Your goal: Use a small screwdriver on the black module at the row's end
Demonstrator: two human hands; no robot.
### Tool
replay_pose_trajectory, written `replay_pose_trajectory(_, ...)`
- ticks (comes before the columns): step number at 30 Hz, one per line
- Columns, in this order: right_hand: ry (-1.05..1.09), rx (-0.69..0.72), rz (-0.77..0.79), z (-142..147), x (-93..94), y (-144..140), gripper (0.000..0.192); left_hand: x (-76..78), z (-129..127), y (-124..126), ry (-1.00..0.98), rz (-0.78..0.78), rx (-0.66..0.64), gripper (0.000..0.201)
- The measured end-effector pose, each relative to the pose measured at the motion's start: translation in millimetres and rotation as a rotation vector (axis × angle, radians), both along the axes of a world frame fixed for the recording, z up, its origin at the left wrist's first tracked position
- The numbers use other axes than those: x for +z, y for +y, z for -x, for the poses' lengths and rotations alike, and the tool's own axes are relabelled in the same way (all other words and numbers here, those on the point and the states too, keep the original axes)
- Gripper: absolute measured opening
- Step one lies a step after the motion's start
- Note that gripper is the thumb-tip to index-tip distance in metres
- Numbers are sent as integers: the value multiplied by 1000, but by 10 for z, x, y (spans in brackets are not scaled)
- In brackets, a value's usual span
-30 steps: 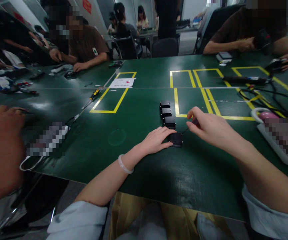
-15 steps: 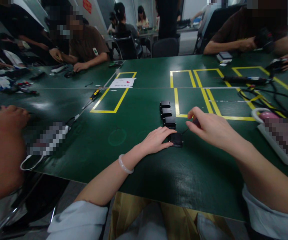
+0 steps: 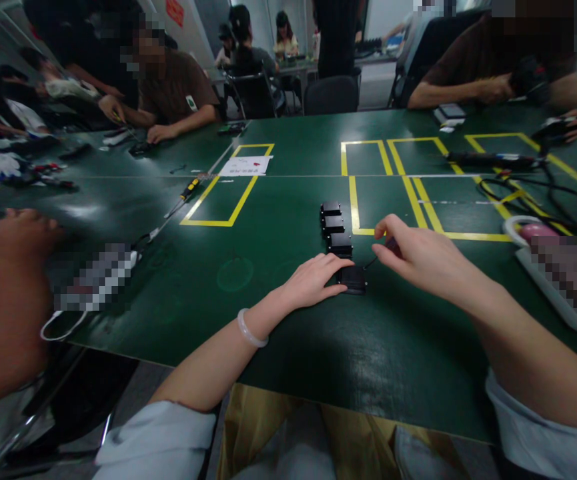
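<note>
Several small black boxes lie in a row on the green table (image 3: pixel 268 280). My left hand (image 3: pixel 313 281) rests flat beside the nearest black box (image 3: pixel 353 279), thumb and forefinger touching its left side. My right hand (image 3: pixel 421 257) hovers just right of the row and pinches a thin dark tool (image 3: pixel 379 256) whose tip points down at the nearest box. The other black boxes (image 3: pixel 333 227) stand in line behind it, untouched. A pale bangle is on my left wrist.
Yellow tape outlines (image 3: pixel 228 193) mark the table. A screwdriver (image 3: pixel 183 195) and a paper sheet (image 3: pixel 245 165) lie at the left. Cables (image 3: pixel 528 187) and a white tray (image 3: pixel 553 287) sit at right. Other people's hands work at the left (image 3: pixel 18 233) and the far side.
My hands have hardly moved. The person's hand at the left edge has shifted slightly, and people at the far left have moved.
</note>
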State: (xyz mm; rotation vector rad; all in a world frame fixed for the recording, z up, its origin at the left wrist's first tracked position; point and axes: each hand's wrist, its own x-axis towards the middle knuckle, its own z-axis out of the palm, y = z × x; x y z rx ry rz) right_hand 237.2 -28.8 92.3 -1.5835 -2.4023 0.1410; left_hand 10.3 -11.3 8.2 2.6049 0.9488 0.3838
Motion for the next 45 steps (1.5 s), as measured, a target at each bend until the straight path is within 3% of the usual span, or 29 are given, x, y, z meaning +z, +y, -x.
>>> replay_pose_trajectory(19, -87, -33, -21, 4, -7, 6, 27, 3, -1, 4, 4, -8, -6, 43)
replay_pose_trajectory(28, -52, -10, -29, 9, 12, -20, 17, -3, -3, 3, 0, -6, -5, 42)
replay_pose_trajectory(35, -112, -30, -35, 8, -3, -5, 25, 5, 1, -2, -3, 1, -2, 42)
replay_pose_trajectory(45, -63, 52, -24, 23, 43, -51, 17, -4, -1, -1, -6, -1, -2, 42)
